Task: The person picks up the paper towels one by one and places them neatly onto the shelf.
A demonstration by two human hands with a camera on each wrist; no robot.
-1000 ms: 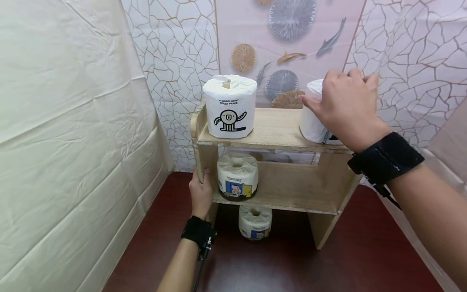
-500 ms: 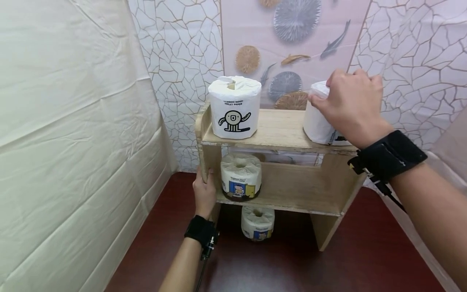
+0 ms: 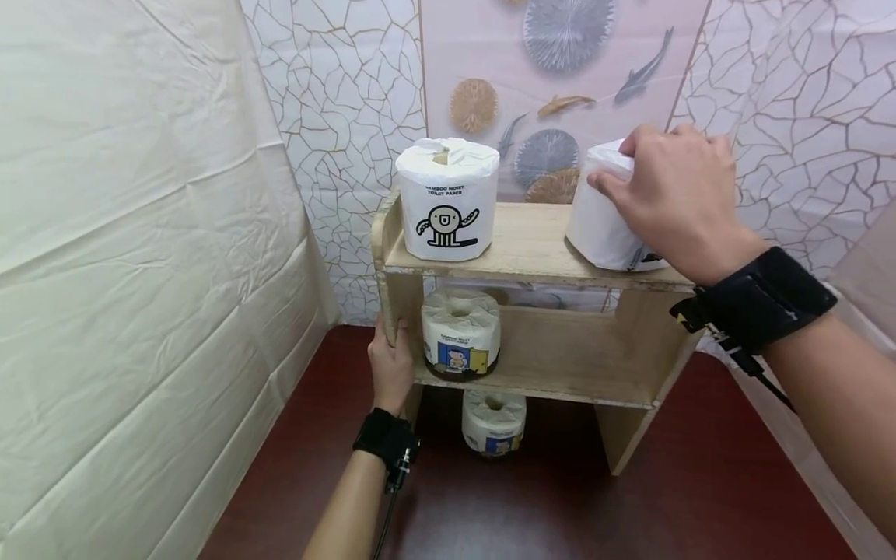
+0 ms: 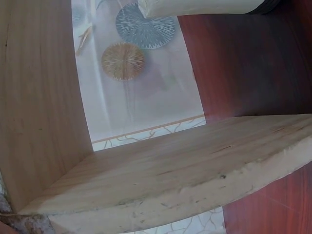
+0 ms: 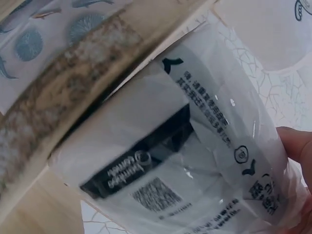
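Observation:
My right hand grips a white wrapped toilet paper roll from above, at the right end of the wooden shelf's top board. This roll leans a little, its base at the board. Its printed wrapper fills much of the right wrist view, close to the board's worn edge. Lower down, my left hand holds the front edge of the shelf's left side panel. The left wrist view shows wooden panels and almost nothing of that hand.
Another white toilet paper roll stands at the top board's left end. One with a blue and yellow print sits on the middle board, and a similar roll stands underneath on the dark red tabletop. Pale cloth hangs at left.
The right-hand roll has shifted slightly left and tilted, with my right hand still around it. My left hand stays on the side panel. The head view has moved slightly.

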